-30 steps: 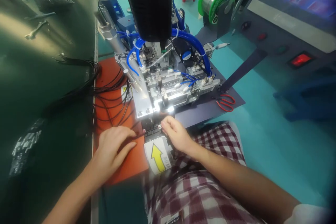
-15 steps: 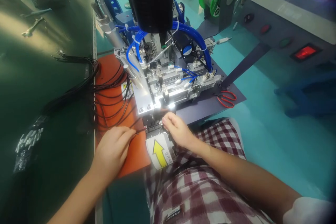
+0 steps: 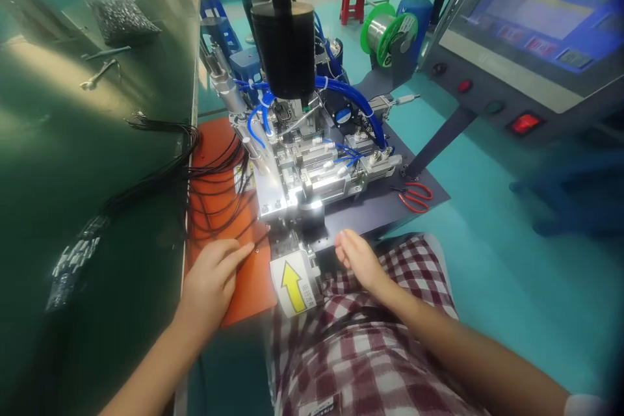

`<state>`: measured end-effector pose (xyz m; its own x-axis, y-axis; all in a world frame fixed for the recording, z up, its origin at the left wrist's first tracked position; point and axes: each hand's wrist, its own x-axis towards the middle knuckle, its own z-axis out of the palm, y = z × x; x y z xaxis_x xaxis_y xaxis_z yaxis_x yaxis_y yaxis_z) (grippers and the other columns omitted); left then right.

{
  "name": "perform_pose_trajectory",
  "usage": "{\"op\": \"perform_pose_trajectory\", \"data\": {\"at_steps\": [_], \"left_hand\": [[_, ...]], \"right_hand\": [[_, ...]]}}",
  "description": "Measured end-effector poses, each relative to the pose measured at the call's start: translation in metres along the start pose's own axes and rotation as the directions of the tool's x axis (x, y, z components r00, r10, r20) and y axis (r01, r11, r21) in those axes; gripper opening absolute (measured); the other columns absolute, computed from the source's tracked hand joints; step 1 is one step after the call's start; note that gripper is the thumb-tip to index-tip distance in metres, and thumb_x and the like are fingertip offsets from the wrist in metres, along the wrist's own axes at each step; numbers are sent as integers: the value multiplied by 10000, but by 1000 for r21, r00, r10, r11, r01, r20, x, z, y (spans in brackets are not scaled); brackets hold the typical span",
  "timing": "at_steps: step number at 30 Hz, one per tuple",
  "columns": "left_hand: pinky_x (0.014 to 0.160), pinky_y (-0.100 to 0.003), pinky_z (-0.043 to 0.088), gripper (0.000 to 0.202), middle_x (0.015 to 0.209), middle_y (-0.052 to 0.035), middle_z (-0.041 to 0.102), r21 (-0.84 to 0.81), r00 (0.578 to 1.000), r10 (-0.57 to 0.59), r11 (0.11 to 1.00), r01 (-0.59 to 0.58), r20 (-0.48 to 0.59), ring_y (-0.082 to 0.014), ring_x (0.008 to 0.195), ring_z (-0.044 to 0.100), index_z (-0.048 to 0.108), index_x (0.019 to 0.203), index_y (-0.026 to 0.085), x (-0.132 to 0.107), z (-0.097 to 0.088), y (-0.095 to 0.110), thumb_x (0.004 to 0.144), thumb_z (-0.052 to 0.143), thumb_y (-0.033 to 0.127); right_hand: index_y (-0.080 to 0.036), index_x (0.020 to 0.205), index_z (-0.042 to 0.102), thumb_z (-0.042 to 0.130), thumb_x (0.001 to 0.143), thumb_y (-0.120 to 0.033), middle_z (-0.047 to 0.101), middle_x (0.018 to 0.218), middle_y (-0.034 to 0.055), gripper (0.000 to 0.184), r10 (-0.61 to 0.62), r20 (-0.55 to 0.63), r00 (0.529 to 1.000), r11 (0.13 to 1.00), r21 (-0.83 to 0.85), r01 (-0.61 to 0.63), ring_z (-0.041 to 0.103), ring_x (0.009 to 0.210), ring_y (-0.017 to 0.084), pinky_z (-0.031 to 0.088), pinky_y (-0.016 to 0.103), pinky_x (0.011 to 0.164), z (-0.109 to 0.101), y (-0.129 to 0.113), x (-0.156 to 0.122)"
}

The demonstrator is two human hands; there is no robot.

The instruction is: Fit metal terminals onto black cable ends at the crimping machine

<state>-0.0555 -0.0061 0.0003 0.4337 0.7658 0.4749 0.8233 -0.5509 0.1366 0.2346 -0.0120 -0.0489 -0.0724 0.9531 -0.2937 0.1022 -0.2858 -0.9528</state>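
My left hand [image 3: 212,279] rests on the orange plate [image 3: 251,296], its fingers pinched together at a thin black cable [image 3: 262,238] that runs to the small metal fixture at the machine's front. Its fingertips partly hide the cable. My right hand [image 3: 358,262] is to the right of this fixture, above my lap and apart from the machine. Its fingers are curled in, and nothing shows in them. A white label with a yellow arrow [image 3: 292,287] sits on the front of the fixture, between my hands. Behind stands the machine [image 3: 316,172] with metal cylinders and blue air tubes.
More black cables [image 3: 214,198] lie across the plate and the dark green table [image 3: 141,221] at left. Red-handled pliers [image 3: 416,197] lie on the machine's base. A control panel [image 3: 507,81] stands at right, a green wire spool [image 3: 389,34] behind. A black cylinder [image 3: 284,49] hangs overhead.
My right hand has moved right and away from the fixture. The left hand has stayed near the same spot on the orange plate. The camera view has tilted up a little.
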Motion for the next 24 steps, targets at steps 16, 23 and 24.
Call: {"op": "perform_pose_trajectory", "data": {"at_steps": [16, 23, 24], "left_hand": [[714, -317, 486, 331, 847, -70, 655, 2, 989, -128, 992, 129, -69, -206, 824, 587, 765, 915, 210, 25, 18, -21, 919, 444, 128], [744, -317, 493, 317, 841, -60, 649, -51, 982, -182, 981, 185, 47, -195, 824, 588, 760, 903, 216, 30, 11, -24, 924, 447, 170], [749, -319, 496, 317, 839, -58, 649, -58, 979, -194, 978, 198, 64, -195, 824, 591, 757, 904, 219, 30, 11, -24, 927, 443, 179]], "right_hand": [[-217, 741, 453, 387, 939, -514, 422, 609, -61, 362, 74, 102, 992, 991, -118, -62, 351, 523, 109, 300, 254, 529, -16, 16, -36], [-193, 815, 675, 535, 872, -264, 694, 765, 10, 167, 181, 624, 760, 903, -411, 123, 592, 682, 154, 382, 263, 627, 17, -30, -71], [-190, 830, 695, 529, 877, -260, 725, 818, 32, 187, 160, 690, 706, 883, -419, 209, 622, 731, 174, 395, 277, 660, 27, -36, -75]]}}
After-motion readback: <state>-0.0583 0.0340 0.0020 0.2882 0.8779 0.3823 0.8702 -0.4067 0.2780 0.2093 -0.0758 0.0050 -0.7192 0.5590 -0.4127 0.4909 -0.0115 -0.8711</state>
